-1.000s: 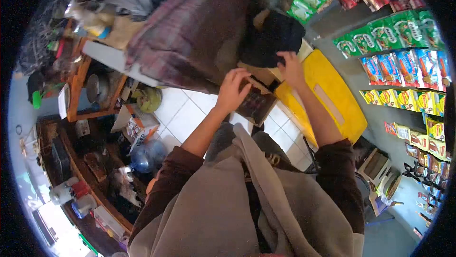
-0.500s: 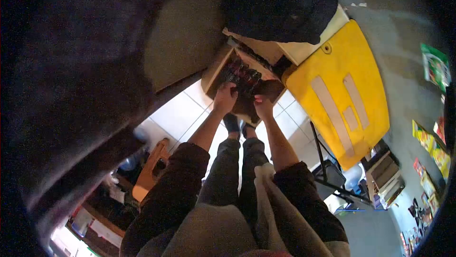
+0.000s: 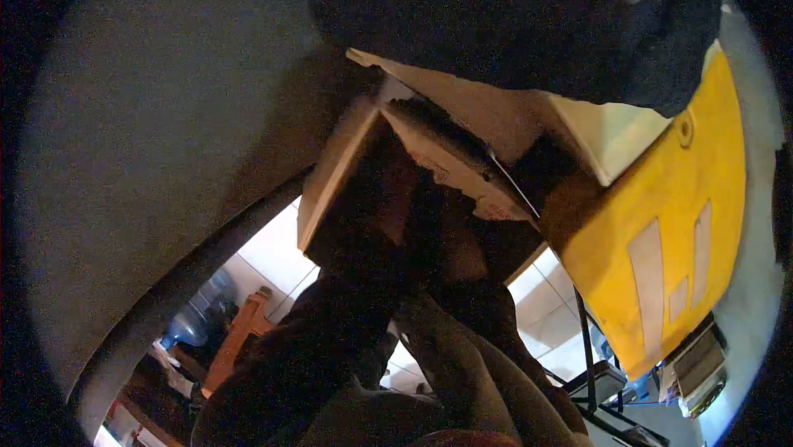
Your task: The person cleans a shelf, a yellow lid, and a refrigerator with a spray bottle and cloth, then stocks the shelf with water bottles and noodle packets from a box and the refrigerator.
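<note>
An open wooden drawer or box (image 3: 339, 174) is in the middle of the view, its inside very dark. Both of my forearms reach down into it. My left hand (image 3: 396, 207) is a dim shape in the shadow, its fingers not discernible. Close beside it, my right hand (image 3: 458, 244) is just as dark, and its fingers are hidden too. What either hand touches cannot be made out. A torn, pale brown edge (image 3: 462, 174) runs along the far side of the drawer.
Dark cloth (image 3: 512, 17) hangs over a pale cabinet corner (image 3: 611, 141) above the drawer. A yellow panel (image 3: 661, 257) with tan strips stands at the right. Lower left are an orange-brown wooden piece (image 3: 239, 340) and a clear bottle (image 3: 186, 327). White floor tiles (image 3: 277, 249) show below.
My view has moved closer to the drawer, which looks larger. My hands have gone from its lit near part deeper into shadow. The yellow panel has shifted right and down in view.
</note>
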Demonstrator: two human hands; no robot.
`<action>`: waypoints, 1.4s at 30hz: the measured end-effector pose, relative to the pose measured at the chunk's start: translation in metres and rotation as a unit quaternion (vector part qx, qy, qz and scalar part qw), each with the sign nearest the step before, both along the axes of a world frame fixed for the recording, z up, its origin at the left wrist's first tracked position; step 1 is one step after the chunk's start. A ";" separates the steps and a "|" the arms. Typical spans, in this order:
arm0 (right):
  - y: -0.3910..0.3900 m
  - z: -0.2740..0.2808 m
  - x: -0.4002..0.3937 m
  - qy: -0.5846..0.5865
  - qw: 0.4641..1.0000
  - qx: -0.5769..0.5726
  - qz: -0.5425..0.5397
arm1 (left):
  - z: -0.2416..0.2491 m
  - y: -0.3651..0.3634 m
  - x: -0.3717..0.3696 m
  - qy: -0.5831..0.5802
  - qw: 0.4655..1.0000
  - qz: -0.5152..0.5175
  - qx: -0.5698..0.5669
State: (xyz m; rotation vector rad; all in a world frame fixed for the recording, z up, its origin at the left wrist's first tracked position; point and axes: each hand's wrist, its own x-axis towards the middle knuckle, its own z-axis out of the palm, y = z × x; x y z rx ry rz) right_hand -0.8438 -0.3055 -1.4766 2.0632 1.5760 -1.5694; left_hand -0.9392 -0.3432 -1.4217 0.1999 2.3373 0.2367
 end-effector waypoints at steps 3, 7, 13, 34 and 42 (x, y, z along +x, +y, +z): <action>-0.007 -0.003 0.000 -0.003 0.999 0.005 -0.044 | -0.019 -0.001 -0.003 -0.004 0.999 0.003 -0.031; -0.028 0.022 0.000 -0.017 0.994 0.053 -0.091 | -0.014 -0.019 0.004 -0.014 0.998 -0.012 -0.062; -0.039 0.126 -0.005 -0.048 0.977 0.182 -0.096 | 0.059 -0.026 0.009 -0.040 0.994 -0.060 -0.086; 0.071 0.838 0.115 0.688 0.686 0.190 -0.143 | 0.779 0.003 -0.009 -0.263 0.730 -0.131 0.617; 0.037 0.961 0.166 0.711 0.626 0.215 -0.237 | 0.868 0.013 0.067 -0.551 0.564 -0.161 0.594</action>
